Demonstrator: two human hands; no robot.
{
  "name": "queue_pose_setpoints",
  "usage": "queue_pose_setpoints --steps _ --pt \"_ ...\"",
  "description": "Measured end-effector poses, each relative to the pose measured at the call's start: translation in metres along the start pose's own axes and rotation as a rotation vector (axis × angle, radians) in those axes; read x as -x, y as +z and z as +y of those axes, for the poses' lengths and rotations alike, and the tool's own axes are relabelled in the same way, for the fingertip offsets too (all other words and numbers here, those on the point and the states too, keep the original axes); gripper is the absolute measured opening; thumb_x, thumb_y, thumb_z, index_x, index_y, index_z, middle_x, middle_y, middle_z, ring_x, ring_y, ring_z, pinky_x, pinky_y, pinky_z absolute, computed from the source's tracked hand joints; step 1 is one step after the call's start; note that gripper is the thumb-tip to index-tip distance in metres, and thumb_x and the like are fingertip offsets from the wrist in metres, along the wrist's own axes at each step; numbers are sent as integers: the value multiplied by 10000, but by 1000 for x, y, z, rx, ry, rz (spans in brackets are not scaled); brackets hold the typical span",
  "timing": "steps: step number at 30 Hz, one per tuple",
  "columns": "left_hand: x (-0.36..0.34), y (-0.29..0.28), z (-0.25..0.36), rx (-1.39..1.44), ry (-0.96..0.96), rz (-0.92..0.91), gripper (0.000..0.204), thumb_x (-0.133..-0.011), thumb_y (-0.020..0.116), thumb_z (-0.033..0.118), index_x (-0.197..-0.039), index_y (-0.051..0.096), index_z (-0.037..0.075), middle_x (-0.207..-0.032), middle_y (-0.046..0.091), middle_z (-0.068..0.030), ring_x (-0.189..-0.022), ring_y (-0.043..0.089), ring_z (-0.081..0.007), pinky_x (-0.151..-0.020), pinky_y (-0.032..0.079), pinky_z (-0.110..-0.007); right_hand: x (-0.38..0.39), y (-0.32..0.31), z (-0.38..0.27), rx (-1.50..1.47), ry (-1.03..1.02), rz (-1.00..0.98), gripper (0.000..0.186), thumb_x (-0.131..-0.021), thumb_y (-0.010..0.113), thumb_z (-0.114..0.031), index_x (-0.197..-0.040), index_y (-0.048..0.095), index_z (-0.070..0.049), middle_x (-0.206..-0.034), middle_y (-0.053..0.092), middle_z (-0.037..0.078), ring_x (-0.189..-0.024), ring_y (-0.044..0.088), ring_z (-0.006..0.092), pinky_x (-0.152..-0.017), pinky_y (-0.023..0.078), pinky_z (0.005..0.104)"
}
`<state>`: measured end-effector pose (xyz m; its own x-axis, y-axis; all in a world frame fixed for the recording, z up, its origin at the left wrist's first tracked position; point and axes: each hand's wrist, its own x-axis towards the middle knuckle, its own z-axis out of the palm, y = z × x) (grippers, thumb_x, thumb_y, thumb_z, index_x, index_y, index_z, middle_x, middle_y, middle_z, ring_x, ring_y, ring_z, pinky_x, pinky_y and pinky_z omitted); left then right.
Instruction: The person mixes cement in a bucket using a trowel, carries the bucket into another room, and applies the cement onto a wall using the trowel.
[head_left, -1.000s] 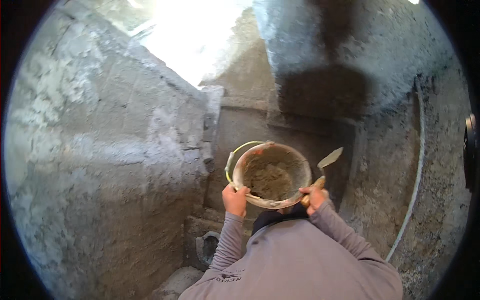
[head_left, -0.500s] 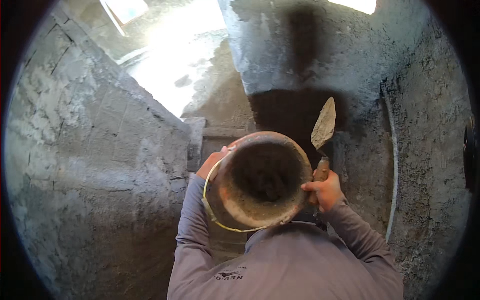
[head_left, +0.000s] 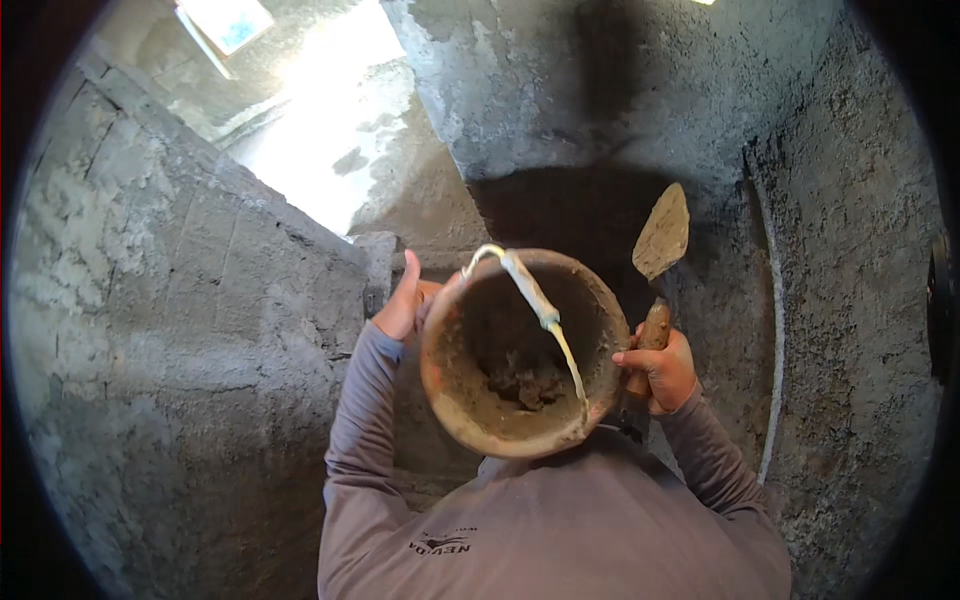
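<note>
A mortar-caked bucket point(head_left: 445, 410) is held up in front of my chest, its mouth facing up. Some grey mortar point(head_left: 527, 385) lies at its bottom. The pale handle point(head_left: 530, 288) with its wrapped grip crosses over the mouth. My left hand point(head_left: 405, 300) supports the bucket's left side, thumb sticking up and fingers partly hidden behind the wall. At the bucket's right side, my right hand point(head_left: 667, 372) is closed round the wooden handle of a pointed trowel point(head_left: 662, 235), the thumb lying toward the bucket. Mortar coats the trowel blade, which points away from me.
A rough grey wall point(head_left: 190, 270) stands on the left, and another rough wall point(head_left: 860, 300) on the right. Ahead is a plastered wall point(head_left: 520, 90) with a dark, shaded lower part. Bright light falls on the floor point(head_left: 345, 150) at the far left.
The bucket's handle has swung from outside its left side across the mouth. My left thumb has lifted from the rim. More of the mortar inside shows, and the trowel has shifted slightly right.
</note>
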<state>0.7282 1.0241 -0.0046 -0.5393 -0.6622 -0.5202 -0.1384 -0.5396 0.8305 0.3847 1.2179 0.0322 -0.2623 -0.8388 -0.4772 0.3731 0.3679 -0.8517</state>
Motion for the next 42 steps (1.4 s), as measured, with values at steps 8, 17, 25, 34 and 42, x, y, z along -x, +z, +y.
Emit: queue_pose_setpoints --steps 8,17,25,34,42 --pt "2 -40 29 -165 113 72 1217 -853 57 928 -1243 692 -34 -735 641 -55 -609 504 -128 -551 393 -257 -6 37 -46 198 -429 -141 457 -679 930 -106 -957 572 -50 -876 629 13 -793 616 118 -739 536 301" --pt "-17 -36 -18 94 40 10 1345 -709 118 1036 -1301 605 -68 -986 723 -152 -855 694 -222 -786 548 -315 -26 27 -50 386 -444 -147 464 -678 938 -124 -1029 672 24 -962 735 78 -881 688 151 -811 566 326" --pt "-17 -19 -42 156 -163 -133 1298 -717 117 1027 -1389 607 32 -1065 731 -120 -896 697 -230 -771 557 -376 -27 12 -18 437 -337 -126 498 -674 965 -166 -1015 662 34 -965 736 89 -867 698 156 -795 577 316" --pt "31 20 31 -406 -49 101 1016 -946 137 827 -1332 620 22 -840 617 0 -736 581 -116 -666 484 -275 6 -5 -30 146 -73 -301 451 -717 942 -145 -999 629 16 -919 698 62 -813 679 147 -753 574 300" --pt "44 8 -34 -175 121 176 953 -980 215 793 -1203 685 -6 -906 648 -5 -742 557 -87 -667 494 -262 15 -15 -13 135 -38 -347 488 -717 924 -75 -983 515 -57 -853 588 19 -737 628 122 -629 519 279"
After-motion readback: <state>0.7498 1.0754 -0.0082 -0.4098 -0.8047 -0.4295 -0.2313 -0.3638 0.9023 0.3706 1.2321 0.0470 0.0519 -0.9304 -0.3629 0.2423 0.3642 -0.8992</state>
